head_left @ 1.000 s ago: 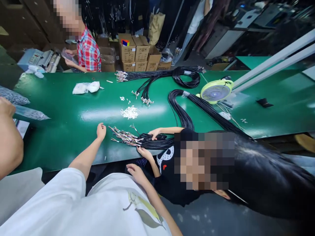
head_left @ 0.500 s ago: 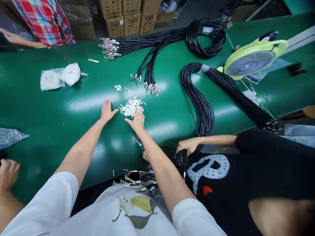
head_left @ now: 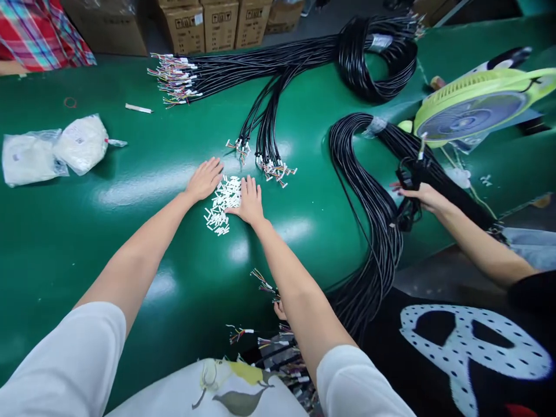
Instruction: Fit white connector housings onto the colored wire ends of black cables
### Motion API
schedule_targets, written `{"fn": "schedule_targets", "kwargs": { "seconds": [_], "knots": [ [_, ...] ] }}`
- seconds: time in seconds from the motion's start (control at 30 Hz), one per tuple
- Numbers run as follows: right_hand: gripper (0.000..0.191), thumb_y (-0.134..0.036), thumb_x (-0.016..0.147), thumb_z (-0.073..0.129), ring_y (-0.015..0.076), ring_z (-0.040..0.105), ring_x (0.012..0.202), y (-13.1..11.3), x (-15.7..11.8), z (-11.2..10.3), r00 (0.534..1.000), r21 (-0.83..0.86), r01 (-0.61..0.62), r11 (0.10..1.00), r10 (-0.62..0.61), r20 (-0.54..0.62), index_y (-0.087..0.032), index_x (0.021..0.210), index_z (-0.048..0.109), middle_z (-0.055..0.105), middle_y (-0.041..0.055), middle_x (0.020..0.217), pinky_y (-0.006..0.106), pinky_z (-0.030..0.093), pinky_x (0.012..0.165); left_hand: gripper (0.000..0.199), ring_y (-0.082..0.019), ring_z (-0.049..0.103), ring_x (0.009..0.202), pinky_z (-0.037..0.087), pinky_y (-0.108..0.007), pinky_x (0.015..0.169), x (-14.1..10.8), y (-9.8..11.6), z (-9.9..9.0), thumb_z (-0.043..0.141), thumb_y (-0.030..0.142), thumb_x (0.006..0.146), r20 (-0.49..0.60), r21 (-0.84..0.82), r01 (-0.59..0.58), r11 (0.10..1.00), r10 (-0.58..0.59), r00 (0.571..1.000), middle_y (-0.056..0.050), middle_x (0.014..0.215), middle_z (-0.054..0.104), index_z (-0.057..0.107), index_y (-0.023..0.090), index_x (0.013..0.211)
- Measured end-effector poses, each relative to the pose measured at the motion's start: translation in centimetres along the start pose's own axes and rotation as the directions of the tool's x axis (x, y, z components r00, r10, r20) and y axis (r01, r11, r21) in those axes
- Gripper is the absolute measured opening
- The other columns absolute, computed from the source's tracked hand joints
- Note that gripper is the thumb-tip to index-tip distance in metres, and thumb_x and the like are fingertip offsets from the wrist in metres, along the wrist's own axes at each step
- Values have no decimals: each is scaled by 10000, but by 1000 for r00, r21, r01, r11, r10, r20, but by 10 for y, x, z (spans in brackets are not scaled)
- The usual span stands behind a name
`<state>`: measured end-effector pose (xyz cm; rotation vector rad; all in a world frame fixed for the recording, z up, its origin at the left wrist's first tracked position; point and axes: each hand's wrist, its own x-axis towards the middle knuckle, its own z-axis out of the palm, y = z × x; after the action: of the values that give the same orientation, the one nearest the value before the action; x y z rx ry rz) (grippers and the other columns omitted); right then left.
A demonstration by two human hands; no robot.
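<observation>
A loose pile of small white tube-like pieces (head_left: 221,211) lies on the green table (head_left: 182,301). At its upper left edge my left hand (head_left: 205,179) rests palm down, fingers stretched out. My right hand (head_left: 251,201) lies flat along the pile's right side, thumb spread towards the pieces and touching some of them. Neither hand grips anything. Just beyond, the connector ends (head_left: 275,168) of black cables point towards my hands. Whether any pieces are under my palms is hidden.
A co-worker's hand (head_left: 423,197) holds a black cable coil at the right. Black cable bundles (head_left: 369,174) and a yellow-green fan (head_left: 475,110) stand there too. Bagged white material (head_left: 82,143) sits at left. Wire ends (head_left: 278,341) lie near my lap.
My left hand has moved right and up to the pile, and the stray pieces above are now gathered with it. The pile is longer. The co-worker's hand has moved right with the coil.
</observation>
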<state>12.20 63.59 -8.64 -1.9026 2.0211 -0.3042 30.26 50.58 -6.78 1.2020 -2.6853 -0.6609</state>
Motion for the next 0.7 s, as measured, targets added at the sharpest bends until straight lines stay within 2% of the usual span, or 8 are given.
{"fn": "schedule_targets", "kwargs": {
  "seconds": [0.13, 0.23, 0.33, 0.43, 0.57, 0.63, 0.7],
  "knots": [
    [1156, -669, 787, 702, 335, 75, 1592, -9, 33, 1, 992, 73, 129, 989, -130, 0, -26, 1598, 187, 130, 230, 1685, 523, 60, 1289, 635, -206, 236, 1560, 122, -390, 1298, -12, 10, 8, 214, 378, 1036, 55, -40, -51, 998, 53, 997, -125, 1664, 301, 278, 74, 1590],
    [1081, -589, 802, 720, 329, 101, 1589, -14, 41, 4, 984, 118, 179, 977, -179, -16, -39, 1589, 224, 191, 233, 1672, 524, 104, 1292, 654, -218, 250, 1556, 136, -397, 1297, -20, 14, 13, 276, 354, 1009, 56, -49, -60, 997, 62, 996, -148, 1667, 283, 260, 50, 1588],
    [922, -483, 836, 695, 326, 194, 1566, -16, 35, 9, 980, 151, 198, 968, -191, -59, -26, 1545, 321, 296, 237, 1629, 502, 161, 1293, 655, -225, 233, 1561, 120, -417, 1300, -31, 19, 18, 307, 322, 987, 34, -66, -49, 997, 51, 998, -154, 1664, 290, 265, 54, 1583],
    [753, -385, 875, 616, 323, 299, 1522, -20, 16, 16, 968, 191, 243, 951, -225, -109, -38, 1503, 389, 401, 239, 1558, 508, 242, 1272, 642, -240, 250, 1556, 138, -434, 1299, -50, 33, 27, 323, 293, 972, 9, -77, -11, 997, 12, 1000, -171, 1646, 326, 302, 47, 1565],
    [711, -373, 869, 590, 352, 359, 1480, -22, -6, 25, 956, 224, 282, 933, -253, -148, -27, 1468, 428, 470, 253, 1478, 538, 317, 1232, 618, -237, 367, 1507, 249, -418, 1274, -74, 52, 35, 383, 309, 952, -41, -88, 24, 996, -28, 999, -164, 1590, 435, 383, 69, 1521],
    [698, -418, 875, 587, 358, 376, 1467, -19, -10, 29, 955, 270, 291, 918, -260, -144, -39, 1447, 459, 491, 245, 1460, 547, 323, 1227, 583, -205, 434, 1466, 320, -372, 1242, -80, 49, 26, 418, 340, 951, -98, -98, 39, 994, -49, 994, -120, 1551, 503, 428, 131, 1496],
    [668, -466, 896, 561, 344, 401, 1454, -15, -11, 30, 960, 359, 279, 891, -243, -141, -75, 1432, 484, 504, 223, 1463, 549, 328, 1225, 544, -200, 459, 1443, 348, -368, 1224, -87, 27, 2, 416, 357, 966, -199, -106, 101, 989, -120, 973, -106, 1533, 526, 438, 174, 1479]
  ]
}}
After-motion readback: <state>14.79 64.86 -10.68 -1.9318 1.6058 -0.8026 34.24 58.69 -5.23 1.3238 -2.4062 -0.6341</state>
